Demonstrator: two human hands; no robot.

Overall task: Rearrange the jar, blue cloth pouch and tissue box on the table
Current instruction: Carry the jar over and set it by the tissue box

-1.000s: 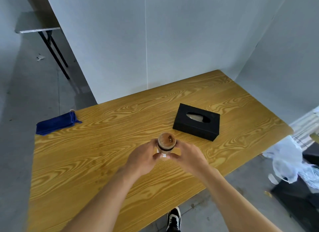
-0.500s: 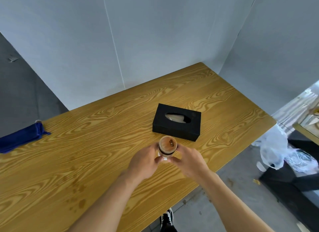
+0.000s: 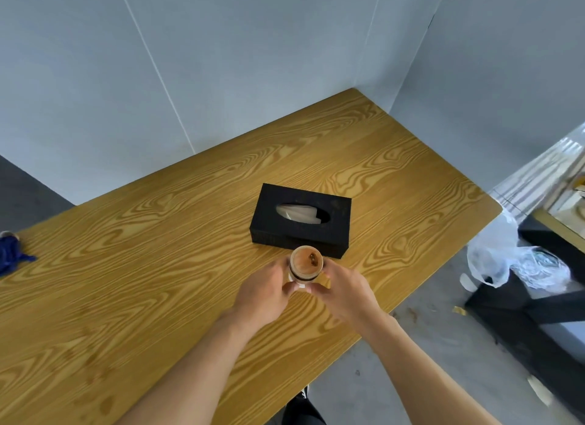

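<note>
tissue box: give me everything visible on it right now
The tissue box is a black, matte rectangular box, lying flat on the wooden table, set at a slight angle to the table's edges. Its top has an oval opening with a white tissue showing inside, folded and not pulled up. It sits toward the table's right half, just beyond the jar held between both hands. The jar overlaps its near edge in view; whether they touch cannot be told.
</note>
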